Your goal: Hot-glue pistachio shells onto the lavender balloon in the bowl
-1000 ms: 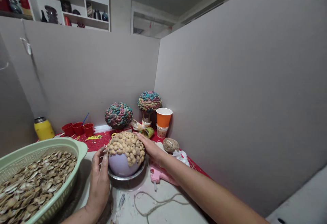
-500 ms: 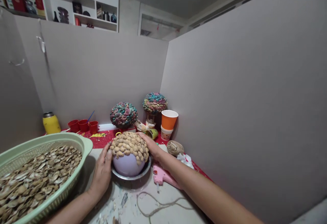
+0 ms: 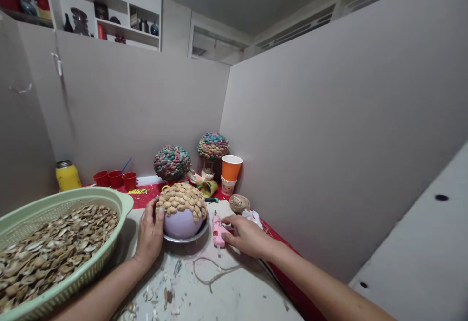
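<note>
At the desk's near left edge, one green basket (image 3: 109, 255) holds loose shells. Mid-desk, the left hand (image 3: 151, 235) lies flat, fingers spread, against the shell-covered ball (image 3: 182, 209) in its metal bowl (image 3: 188, 237). The right hand (image 3: 246, 235), fingers half curled, touches one pink glue gun (image 3: 218, 227) just beside the bowl – whether it grips cannot be told. At the back edge – three red cups (image 3: 115, 179), two painted balls (image 3: 171, 162), one orange cup (image 3: 231, 167)
</note>
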`<state>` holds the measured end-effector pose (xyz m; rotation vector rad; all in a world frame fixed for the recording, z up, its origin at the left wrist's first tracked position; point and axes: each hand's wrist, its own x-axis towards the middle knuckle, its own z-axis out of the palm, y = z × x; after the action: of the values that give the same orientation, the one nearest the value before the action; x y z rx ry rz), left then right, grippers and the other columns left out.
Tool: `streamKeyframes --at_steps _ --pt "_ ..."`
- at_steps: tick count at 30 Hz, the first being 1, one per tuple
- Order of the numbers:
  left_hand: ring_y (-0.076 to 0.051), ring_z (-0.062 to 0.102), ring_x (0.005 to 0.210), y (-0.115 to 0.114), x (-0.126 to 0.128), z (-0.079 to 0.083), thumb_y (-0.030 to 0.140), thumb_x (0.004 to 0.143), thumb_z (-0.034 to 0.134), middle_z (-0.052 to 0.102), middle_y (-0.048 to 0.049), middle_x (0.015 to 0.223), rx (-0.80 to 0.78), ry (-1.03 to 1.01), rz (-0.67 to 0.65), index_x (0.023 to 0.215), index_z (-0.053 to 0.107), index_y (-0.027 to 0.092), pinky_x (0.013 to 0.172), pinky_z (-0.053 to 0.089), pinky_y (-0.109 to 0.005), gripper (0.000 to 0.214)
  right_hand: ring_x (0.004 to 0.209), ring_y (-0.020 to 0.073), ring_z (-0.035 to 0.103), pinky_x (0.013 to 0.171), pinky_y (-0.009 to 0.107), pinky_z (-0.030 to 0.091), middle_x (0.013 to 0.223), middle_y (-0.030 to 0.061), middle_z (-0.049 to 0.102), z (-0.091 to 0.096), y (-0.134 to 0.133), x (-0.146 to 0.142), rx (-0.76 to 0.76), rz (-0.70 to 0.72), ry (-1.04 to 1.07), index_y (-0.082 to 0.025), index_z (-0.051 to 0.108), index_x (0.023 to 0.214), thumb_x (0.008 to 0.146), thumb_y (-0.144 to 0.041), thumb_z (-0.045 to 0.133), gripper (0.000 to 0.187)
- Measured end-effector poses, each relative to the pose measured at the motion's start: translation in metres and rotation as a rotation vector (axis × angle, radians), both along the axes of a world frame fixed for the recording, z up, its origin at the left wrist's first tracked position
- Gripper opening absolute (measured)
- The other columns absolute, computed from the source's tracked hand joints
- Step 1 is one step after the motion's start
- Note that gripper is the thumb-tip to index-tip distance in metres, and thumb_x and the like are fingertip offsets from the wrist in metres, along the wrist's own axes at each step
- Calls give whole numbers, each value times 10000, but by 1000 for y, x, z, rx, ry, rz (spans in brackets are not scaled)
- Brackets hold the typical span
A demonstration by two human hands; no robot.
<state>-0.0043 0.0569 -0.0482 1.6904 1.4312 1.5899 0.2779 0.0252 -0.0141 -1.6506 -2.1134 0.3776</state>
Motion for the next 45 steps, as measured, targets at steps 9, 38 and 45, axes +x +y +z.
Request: streamKeyframes --at_steps 9,38,45 --pt "-281 521 1261 4 0 -2 461 937 374 599 -146 1314 52 41 40 1285 514 192 1095 360 -503 462 903 226 631 818 391 493 975 80 664 8 -17 -10 -126 -25 -435 -141 647 998 894 -275 639 170" --pt "-278 357 1414 -17 8 31 513 942 361 482 -157 1463 -31 -200 60 1309 515 189 1179 219 -491 514 452 121 425 482 259 365 536 -25 513 21 -35 -37 115 -18 936 -197 581 724 879 -628 510 463" --pt "-233 538 1266 -47 12 105 569 942 325 579 -127 1355 79 -363 -61 1293 516 211 1097 385 -406 536 501 143 448 511 277 360 516 -16 507 28 -40 -47 53 72 958 -188 602 666 771 -685 619 508"
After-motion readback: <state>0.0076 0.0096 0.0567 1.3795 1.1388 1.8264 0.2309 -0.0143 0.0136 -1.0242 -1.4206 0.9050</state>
